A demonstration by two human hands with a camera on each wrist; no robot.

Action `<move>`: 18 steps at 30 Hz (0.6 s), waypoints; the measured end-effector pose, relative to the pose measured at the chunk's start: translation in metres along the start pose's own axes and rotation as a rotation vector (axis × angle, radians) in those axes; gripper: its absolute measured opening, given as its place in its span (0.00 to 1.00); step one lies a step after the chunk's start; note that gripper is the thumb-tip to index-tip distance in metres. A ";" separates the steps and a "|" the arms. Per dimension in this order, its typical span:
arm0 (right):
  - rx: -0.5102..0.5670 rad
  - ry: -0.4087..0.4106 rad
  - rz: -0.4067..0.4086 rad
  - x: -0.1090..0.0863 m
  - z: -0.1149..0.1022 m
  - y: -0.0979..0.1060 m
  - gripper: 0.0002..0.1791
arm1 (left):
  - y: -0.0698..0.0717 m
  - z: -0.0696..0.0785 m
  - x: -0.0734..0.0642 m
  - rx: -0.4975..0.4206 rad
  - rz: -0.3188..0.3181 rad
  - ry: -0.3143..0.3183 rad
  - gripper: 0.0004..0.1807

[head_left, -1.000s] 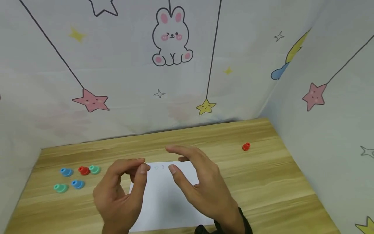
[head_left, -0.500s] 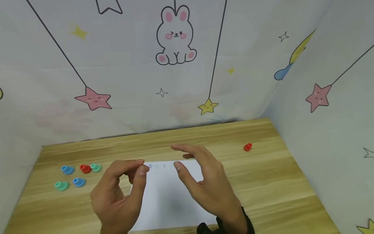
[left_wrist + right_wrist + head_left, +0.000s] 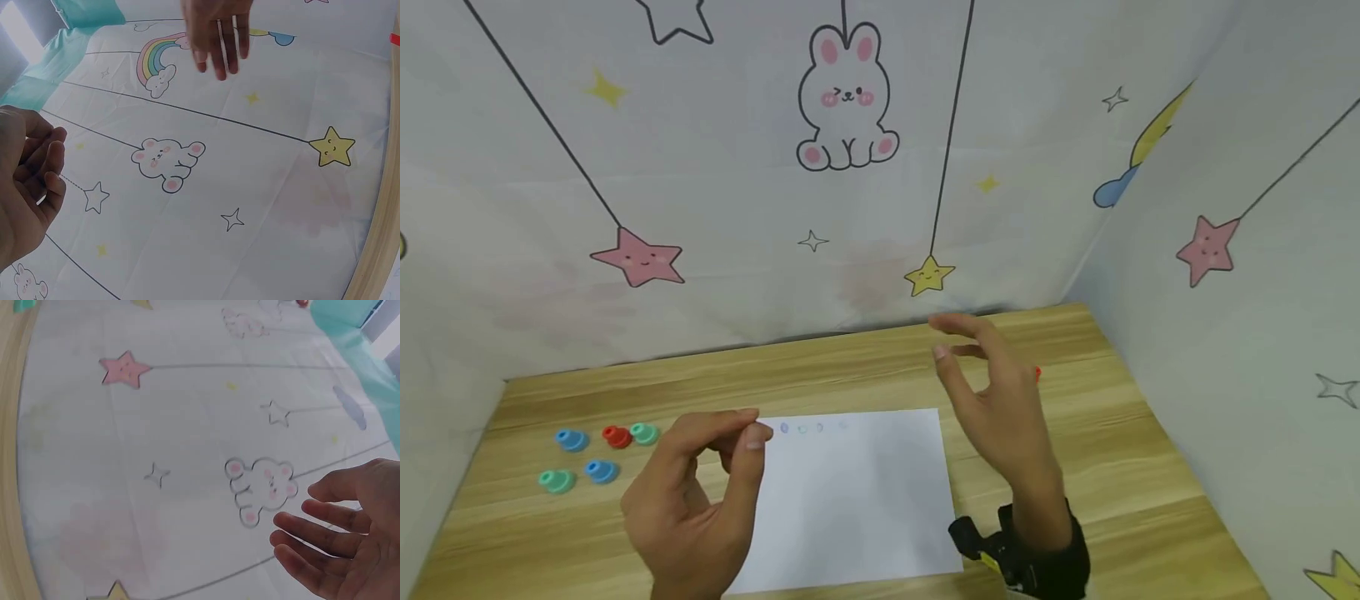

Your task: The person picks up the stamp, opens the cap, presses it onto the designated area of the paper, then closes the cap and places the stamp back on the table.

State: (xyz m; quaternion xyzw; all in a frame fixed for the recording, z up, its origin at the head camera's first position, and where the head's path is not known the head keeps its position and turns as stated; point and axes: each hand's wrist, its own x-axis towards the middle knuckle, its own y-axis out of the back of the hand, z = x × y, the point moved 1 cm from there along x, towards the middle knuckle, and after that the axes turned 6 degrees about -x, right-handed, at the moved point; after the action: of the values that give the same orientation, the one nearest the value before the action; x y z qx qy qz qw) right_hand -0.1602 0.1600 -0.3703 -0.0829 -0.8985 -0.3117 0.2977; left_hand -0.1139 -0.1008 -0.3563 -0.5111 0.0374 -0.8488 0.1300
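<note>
In the head view my left hand [image 3: 696,492] hovers by the left edge of a white sheet of paper [image 3: 857,508], fingers loosely curled, thumb tip near the index tip, nothing seen between them. My right hand [image 3: 1000,400] is raised beyond the paper's right edge, fingers parted and holding nothing. Behind it a small red knobbed piece [image 3: 1038,373] is mostly hidden. Several faint small round marks [image 3: 785,427] run along the paper's top edge. In the wrist views the left hand [image 3: 28,187] looks loosely curled and the right hand [image 3: 350,531] has spread, slightly bent fingers.
On the table's left lie several stubby knobbed pieces: blue [image 3: 572,440], red [image 3: 617,437] and green [image 3: 557,481]. A white wall sheet [image 3: 737,208] with printed stars and a rabbit stands along the back edge of the wooden table [image 3: 1120,467]; another sheet [image 3: 1270,333] borders the right side.
My right hand has moved right and up, away from over the paper, uncovering its top right corner and covering most of the red piece. The left hand has shifted slightly left.
</note>
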 end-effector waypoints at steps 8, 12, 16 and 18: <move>-0.270 -0.284 -0.036 -0.001 0.094 0.022 0.18 | 0.000 0.000 0.003 -0.019 0.006 -0.007 0.10; -0.360 -0.378 -0.107 -0.015 0.133 0.028 0.18 | 0.001 0.002 0.004 -0.003 0.005 -0.007 0.13; -0.433 -0.455 -0.164 -0.027 0.154 0.033 0.21 | 0.002 0.003 0.005 0.017 0.000 -0.008 0.15; -0.445 -0.486 -0.189 -0.031 0.161 0.034 0.22 | 0.002 0.003 0.005 0.022 -0.002 -0.008 0.15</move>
State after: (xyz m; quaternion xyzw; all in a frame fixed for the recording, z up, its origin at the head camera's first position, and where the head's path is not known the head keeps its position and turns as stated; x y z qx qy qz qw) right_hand -0.2018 0.2868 -0.4722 -0.1342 -0.8568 -0.4975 0.0192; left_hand -0.1126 -0.1042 -0.3510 -0.5129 0.0268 -0.8474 0.1349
